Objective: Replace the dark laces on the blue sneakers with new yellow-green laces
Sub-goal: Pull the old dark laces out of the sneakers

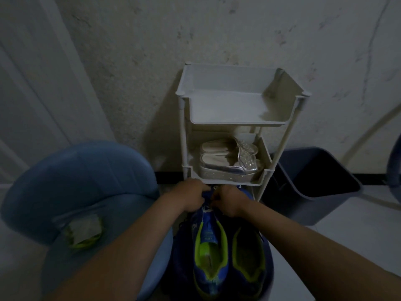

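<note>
Sneaker part-hidden: L hand, R hand.

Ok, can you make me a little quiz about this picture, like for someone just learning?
1. True or false: the silver sandals sit on the top shelf of the grey rack.
2. The left hand and right hand work at which shoe? A) left blue sneaker B) right blue sneaker C) a sandal
3. Fill in: the packet of yellow-green laces lies on the blue ____.

Key: 1 false, middle shelf; 2 A; 3 chair.
</note>
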The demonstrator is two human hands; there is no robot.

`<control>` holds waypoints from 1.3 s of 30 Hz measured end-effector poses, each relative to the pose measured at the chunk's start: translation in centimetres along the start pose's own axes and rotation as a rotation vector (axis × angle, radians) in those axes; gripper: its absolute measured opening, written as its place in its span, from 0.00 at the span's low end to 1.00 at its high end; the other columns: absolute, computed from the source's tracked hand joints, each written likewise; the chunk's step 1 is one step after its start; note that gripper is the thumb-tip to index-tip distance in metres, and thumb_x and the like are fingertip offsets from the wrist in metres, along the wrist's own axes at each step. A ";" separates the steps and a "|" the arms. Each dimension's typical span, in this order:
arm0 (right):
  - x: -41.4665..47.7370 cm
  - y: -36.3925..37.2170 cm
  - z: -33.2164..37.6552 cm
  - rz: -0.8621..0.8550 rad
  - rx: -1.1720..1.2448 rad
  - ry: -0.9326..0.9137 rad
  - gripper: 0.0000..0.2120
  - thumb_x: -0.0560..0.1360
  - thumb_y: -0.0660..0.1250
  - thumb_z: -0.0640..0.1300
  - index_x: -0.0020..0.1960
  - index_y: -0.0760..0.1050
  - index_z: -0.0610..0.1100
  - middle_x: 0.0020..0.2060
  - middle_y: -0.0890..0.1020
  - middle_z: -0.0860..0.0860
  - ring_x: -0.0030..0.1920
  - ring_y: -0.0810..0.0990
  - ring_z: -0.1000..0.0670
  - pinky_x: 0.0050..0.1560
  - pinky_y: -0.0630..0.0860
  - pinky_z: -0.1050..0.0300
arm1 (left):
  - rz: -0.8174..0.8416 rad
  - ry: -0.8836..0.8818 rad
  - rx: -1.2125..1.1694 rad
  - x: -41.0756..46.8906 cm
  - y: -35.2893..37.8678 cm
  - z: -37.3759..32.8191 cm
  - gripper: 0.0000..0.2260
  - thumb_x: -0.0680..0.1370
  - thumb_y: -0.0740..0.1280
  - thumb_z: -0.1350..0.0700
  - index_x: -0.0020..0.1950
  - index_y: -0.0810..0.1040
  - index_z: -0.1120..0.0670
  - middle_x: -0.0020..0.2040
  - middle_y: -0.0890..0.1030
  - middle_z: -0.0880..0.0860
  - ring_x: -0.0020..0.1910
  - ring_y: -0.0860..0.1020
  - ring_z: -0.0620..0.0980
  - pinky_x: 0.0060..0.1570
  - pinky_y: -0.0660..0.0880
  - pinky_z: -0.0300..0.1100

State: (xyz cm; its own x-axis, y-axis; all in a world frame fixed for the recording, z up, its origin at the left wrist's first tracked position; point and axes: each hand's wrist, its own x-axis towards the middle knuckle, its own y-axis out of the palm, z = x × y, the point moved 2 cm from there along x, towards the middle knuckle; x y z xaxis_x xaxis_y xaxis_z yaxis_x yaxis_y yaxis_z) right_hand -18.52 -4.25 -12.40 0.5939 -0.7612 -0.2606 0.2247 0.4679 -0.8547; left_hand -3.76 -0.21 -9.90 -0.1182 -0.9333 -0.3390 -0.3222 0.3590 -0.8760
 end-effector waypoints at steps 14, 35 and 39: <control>0.0 0.2 -0.3 0.056 -0.010 0.015 0.13 0.72 0.73 0.51 0.55 0.82 0.49 0.53 0.84 0.51 0.55 0.81 0.51 0.55 0.77 0.58 | -0.197 -0.298 0.245 -0.6 -3.5 1.2 0.10 0.79 0.61 0.56 0.57 0.77 0.58 0.54 0.80 0.55 0.53 0.79 0.55 0.51 0.78 0.47; 0.3 1.1 1.5 -0.136 -0.188 -0.169 0.10 0.75 0.68 0.53 0.54 0.81 0.53 0.53 0.83 0.50 0.54 0.80 0.47 0.48 0.74 0.55 | 0.203 -0.086 0.065 0.2 0.9 1.2 0.12 0.76 0.70 0.54 0.57 0.82 0.59 0.57 0.81 0.55 0.56 0.78 0.52 0.54 0.75 0.43; 0.5 0.7 1.2 -0.205 -0.014 -0.078 0.09 0.79 0.62 0.51 0.56 0.75 0.49 0.52 0.82 0.46 0.53 0.79 0.44 0.48 0.73 0.52 | 0.163 -0.080 0.038 0.1 1.0 1.4 0.08 0.76 0.70 0.51 0.47 0.78 0.56 0.52 0.81 0.56 0.50 0.78 0.52 0.44 0.72 0.42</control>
State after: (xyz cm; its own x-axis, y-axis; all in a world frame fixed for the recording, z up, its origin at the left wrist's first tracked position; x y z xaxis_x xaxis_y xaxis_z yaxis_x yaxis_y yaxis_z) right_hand -17.17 -3.76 -12.61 0.5948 -0.8026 -0.0461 0.3366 0.3007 -0.8923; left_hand -2.78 0.04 -11.31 -0.0905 -0.8601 -0.5021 -0.2687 0.5065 -0.8193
